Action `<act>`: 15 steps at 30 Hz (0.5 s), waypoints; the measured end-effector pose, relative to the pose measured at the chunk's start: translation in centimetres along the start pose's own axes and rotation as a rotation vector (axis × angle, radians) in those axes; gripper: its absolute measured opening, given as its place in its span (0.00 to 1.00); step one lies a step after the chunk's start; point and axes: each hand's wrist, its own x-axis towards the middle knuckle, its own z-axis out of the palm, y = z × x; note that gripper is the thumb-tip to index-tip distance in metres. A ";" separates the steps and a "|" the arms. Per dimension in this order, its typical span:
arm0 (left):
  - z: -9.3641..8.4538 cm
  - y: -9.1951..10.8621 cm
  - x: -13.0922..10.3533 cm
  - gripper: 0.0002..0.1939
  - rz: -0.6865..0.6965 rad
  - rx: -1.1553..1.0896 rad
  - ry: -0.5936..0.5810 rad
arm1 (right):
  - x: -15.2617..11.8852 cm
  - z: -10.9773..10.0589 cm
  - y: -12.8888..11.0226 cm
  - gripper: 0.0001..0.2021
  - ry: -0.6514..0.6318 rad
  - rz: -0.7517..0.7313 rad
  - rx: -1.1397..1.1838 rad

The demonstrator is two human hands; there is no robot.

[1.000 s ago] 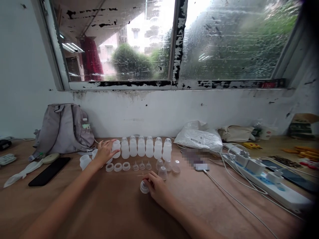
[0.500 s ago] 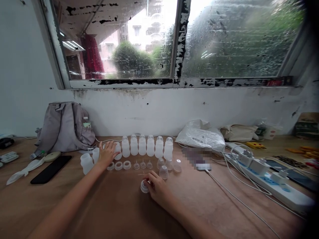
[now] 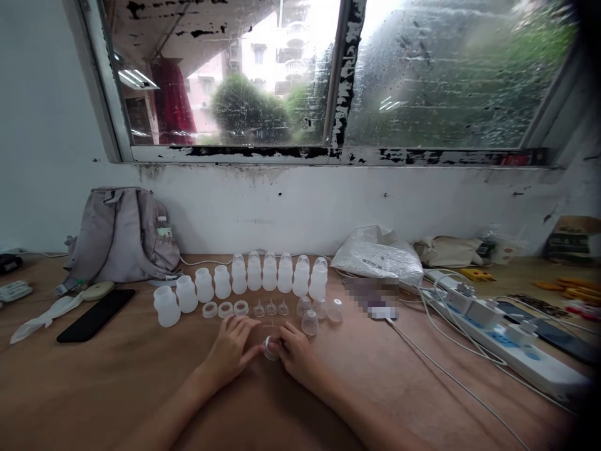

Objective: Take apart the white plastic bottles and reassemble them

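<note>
My right hand (image 3: 298, 354) is closed on a small clear bottle collar (image 3: 268, 349) just above the table, its fingers hiding part of it. To the left, my left hand (image 3: 231, 347) is open, fingers stretched forward and thumb reaching close to the collar; whether the thumb touches it I cannot tell. Beyond the hands lie three white collar rings (image 3: 225, 309), three clear bottle nipples (image 3: 271, 307) and several clear dome caps (image 3: 310, 323). Behind these stands a curved row of frosted baby bottles: uncapped ones (image 3: 167, 307) at the left, capped ones (image 3: 285, 274) at the right.
A black phone (image 3: 96, 315) and a grey backpack (image 3: 124, 235) are on the left. At the right are a plastic bag (image 3: 380, 257), a white power strip (image 3: 530, 363) and a cable (image 3: 446, 369) running across the table. A wall with a window stands behind.
My left hand has come away from the bottles at the back left, moving toward me and right to beside the collar. My right hand stays with the collar, which now appears tilted.
</note>
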 end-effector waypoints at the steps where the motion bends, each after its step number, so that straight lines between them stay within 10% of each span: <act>1: 0.4 0.8 -0.6 0.20 0.015 -0.076 -0.042 | 0.0 0.2 0.0 0.06 0.002 -0.007 0.002; 15: 0.5 2.4 -1.0 0.21 0.011 -0.210 -0.073 | 0.4 1.6 -1.2 0.12 -0.042 -0.051 0.215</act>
